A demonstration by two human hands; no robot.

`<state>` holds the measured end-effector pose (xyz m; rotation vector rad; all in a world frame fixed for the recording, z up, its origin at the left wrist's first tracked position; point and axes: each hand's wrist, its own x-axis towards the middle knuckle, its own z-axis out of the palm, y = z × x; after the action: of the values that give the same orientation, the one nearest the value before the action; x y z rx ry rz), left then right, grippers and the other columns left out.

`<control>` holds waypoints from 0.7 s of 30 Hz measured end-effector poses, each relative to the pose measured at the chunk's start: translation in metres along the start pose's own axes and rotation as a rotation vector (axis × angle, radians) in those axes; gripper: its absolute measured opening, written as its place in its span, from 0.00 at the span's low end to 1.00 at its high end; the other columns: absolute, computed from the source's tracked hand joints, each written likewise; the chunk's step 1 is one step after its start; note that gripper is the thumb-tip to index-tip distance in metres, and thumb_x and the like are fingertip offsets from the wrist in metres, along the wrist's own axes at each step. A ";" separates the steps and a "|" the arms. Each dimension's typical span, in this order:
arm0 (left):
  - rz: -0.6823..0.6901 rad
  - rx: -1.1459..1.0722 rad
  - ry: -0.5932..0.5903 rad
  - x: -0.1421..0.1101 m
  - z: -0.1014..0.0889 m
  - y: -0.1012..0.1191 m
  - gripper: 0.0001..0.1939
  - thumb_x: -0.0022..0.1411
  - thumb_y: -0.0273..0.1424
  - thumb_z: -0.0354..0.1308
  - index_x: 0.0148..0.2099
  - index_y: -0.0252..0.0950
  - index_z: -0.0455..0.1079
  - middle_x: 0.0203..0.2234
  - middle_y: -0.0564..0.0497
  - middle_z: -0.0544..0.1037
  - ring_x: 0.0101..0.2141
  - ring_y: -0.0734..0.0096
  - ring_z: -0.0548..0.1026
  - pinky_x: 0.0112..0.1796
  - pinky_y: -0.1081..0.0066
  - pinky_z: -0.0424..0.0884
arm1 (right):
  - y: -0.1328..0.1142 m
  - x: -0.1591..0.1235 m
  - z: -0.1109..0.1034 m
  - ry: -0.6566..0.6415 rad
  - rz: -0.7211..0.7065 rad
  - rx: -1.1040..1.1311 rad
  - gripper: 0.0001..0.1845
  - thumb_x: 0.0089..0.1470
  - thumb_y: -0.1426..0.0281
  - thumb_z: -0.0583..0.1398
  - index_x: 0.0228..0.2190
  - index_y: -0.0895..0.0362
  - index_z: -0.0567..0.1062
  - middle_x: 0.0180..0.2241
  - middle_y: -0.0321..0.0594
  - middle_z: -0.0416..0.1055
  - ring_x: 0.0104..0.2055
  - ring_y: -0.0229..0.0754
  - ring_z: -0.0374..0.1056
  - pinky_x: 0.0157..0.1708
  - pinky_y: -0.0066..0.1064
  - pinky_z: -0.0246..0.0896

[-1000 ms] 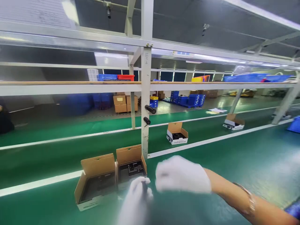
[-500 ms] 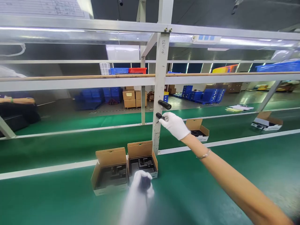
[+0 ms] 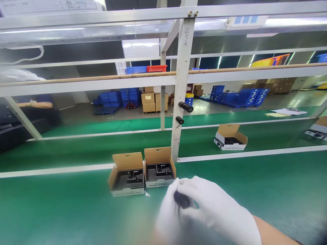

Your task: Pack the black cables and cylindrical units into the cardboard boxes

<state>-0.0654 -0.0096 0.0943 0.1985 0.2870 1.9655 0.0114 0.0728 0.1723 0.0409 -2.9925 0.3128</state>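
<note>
My two white-gloved hands meet low in the view, right of the open boxes. My left hand [image 3: 170, 207] is closed round a small black rounded object [image 3: 182, 200], whose kind I cannot make out. From the right, the thumb and fingers of my right hand [image 3: 206, 200] close on the same object, partly covering it. Two open cardboard boxes stand side by side, the left box [image 3: 127, 193] and the right box [image 3: 159, 184]. Each has a dark moulded tray inside with small black parts. A short black cylinder [image 3: 179, 120] and a longer black cylinder [image 3: 186, 107] stick out from the post.
A white upright post [image 3: 182, 64] rises behind the boxes, joined to horizontal rails. On the green surface across the rail stands another open box [image 3: 231, 146], with one more box [image 3: 318, 131] at the right edge. Papers [image 3: 286, 112] lie farther back. A person's arm [image 3: 35, 104] shows at far left.
My right hand has come down from the short black cylinder on the post to the black object in my left hand. My left hand has moved right. The view has shifted.
</note>
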 end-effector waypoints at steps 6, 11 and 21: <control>0.053 0.357 0.146 -0.004 0.000 -0.002 0.19 0.62 0.43 0.55 0.46 0.34 0.72 0.25 0.52 0.70 0.25 0.75 0.66 0.30 0.74 0.65 | 0.007 -0.009 0.002 0.064 -0.043 0.030 0.07 0.54 0.73 0.62 0.37 0.53 0.74 0.40 0.35 0.74 0.38 0.42 0.65 0.35 0.31 0.60; 0.260 0.877 0.407 -0.015 0.011 -0.012 0.32 0.60 0.54 0.51 0.61 0.41 0.62 0.53 0.45 0.71 0.51 0.60 0.68 0.53 0.66 0.61 | 0.015 -0.009 0.013 0.186 0.036 -0.198 0.07 0.50 0.73 0.62 0.35 0.55 0.75 0.31 0.38 0.73 0.30 0.44 0.63 0.28 0.34 0.56; 0.249 0.797 0.124 -0.020 0.012 0.008 0.14 0.63 0.40 0.55 0.44 0.38 0.74 0.36 0.47 0.75 0.38 0.63 0.69 0.44 0.67 0.66 | 0.017 -0.017 0.002 0.275 -0.011 0.263 0.22 0.47 0.76 0.61 0.45 0.50 0.73 0.42 0.35 0.75 0.43 0.41 0.70 0.43 0.31 0.65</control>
<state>-0.0612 -0.0296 0.1077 0.6480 1.1705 2.0125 0.0270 0.0893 0.1649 0.0372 -2.6608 0.6514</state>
